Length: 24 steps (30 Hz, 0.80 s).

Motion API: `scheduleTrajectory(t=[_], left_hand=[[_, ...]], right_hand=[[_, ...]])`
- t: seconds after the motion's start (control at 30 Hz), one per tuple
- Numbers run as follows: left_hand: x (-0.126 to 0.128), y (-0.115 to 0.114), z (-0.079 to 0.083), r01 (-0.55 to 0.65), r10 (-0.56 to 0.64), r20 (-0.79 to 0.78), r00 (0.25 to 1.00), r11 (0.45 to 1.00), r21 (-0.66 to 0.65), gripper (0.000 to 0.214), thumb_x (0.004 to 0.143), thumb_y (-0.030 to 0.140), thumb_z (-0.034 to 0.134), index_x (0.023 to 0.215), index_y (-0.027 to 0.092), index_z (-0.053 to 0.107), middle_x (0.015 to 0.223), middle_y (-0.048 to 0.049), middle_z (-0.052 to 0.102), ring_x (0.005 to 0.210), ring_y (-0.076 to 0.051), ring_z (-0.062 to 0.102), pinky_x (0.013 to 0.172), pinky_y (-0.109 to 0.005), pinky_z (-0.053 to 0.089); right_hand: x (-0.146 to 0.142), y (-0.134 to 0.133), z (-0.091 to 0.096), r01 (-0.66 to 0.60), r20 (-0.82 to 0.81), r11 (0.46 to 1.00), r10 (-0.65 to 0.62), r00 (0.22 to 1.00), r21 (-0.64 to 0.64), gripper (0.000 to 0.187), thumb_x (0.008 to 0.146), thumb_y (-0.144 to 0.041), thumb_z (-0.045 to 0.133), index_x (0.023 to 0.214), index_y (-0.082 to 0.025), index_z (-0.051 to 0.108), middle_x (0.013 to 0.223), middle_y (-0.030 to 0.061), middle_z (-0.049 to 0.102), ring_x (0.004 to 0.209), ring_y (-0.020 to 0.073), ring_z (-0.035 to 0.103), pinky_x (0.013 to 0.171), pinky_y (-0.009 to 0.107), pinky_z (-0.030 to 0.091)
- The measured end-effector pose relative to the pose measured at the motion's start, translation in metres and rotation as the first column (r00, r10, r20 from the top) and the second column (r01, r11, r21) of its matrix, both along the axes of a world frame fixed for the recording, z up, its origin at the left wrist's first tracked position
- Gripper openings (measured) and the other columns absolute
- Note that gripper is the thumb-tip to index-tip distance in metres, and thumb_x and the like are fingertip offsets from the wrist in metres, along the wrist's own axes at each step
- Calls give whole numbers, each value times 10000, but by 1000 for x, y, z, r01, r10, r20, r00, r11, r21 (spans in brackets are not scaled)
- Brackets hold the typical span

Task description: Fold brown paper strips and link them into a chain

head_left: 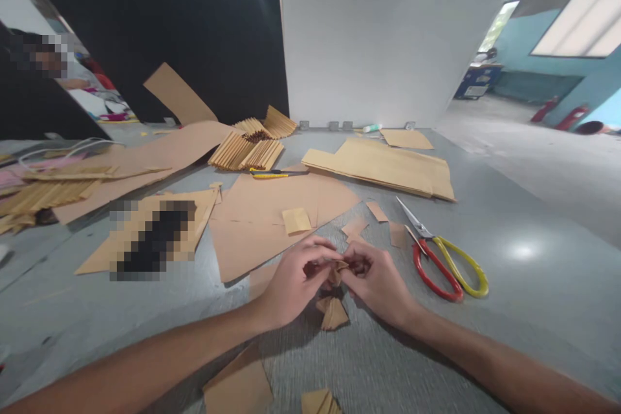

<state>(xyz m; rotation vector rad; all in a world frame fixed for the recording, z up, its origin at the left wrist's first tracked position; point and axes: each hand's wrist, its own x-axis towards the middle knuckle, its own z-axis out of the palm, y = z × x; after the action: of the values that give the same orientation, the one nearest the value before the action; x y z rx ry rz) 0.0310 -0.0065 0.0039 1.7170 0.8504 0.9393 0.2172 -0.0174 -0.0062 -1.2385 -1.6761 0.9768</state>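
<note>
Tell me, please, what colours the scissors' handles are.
One red, one yellow; the head view shows the scissors clearly.

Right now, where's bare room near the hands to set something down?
Widest bare patch: grey surface right of the scissors, below the flat cardboard stack. Second: left of the left hand, between its forearm and the brown sheet. Crowded: ahead of both hands, where the right hand and left pinch a folded paper piece amid scraps.

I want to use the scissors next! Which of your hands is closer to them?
Right. The right hand sits just beside the scissors, near the red handle; the left hand is farther, beyond the right one. Both pinch a folded paper piece.
</note>
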Motion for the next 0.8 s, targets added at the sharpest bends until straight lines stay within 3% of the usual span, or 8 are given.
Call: scheduleTrajectory(t=[0.13, 0.27, 0.37, 0.63, 0.8], left_hand=[[-2, -2, 4, -28, 28, -22, 999, 999, 17, 169, 956, 205, 571, 1061, 191, 701, 990, -72, 682, 800, -164, 677, 715, -262, 568], [-5, -1, 8, 47, -45, -27, 999, 995, 92, 264, 934, 133, 543, 1095, 198, 741, 1185, -100, 661, 907, -173, 686, 709, -243, 566], [-8, 2, 7, 68, -62, -42, 997, 985, 157, 329, 923, 107, 558, 1161, 230, 749, 1219, -92, 657, 937, -174, 687, 764, -267, 569], [-11, 6, 6, 55, -42, -67, 997, 978, 201, 224, 964, 168, 588, 1023, 238, 792, 1119, -76, 687, 1043, -199, 660, 932, -340, 529], [-9, 7, 6, 35, -22, -73, 997, 982, 188, 136, 948, 188, 622, 981, 195, 754, 1014, -69, 689, 910, -177, 666, 805, -293, 543]], right_hand=[[0, -2, 3, -29, -105, 991, 15, 994, -134, 68, 804, -156, 571, 758, -202, 550, 510, -67, 541, 401, 83, 480, 394, 188, 374], [4, 0, 5, -61, -171, 976, 25, 985, -209, 34, 800, -174, 575, 824, -191, 590, 482, -72, 561, 374, 87, 493, 370, 181, 391], [7, 2, 5, -84, -187, 968, 40, 982, -237, 44, 809, -174, 568, 841, -192, 592, 486, -69, 596, 364, 85, 504, 367, 174, 399], [5, 0, 9, -130, -201, 963, 83, 976, -237, 70, 801, -141, 572, 851, -189, 585, 497, -70, 593, 388, 84, 518, 389, 177, 432], [4, -3, 6, -108, -175, 972, 71, 982, -209, 94, 782, -117, 572, 835, -194, 585, 491, -81, 564, 386, 83, 508, 393, 181, 424]])
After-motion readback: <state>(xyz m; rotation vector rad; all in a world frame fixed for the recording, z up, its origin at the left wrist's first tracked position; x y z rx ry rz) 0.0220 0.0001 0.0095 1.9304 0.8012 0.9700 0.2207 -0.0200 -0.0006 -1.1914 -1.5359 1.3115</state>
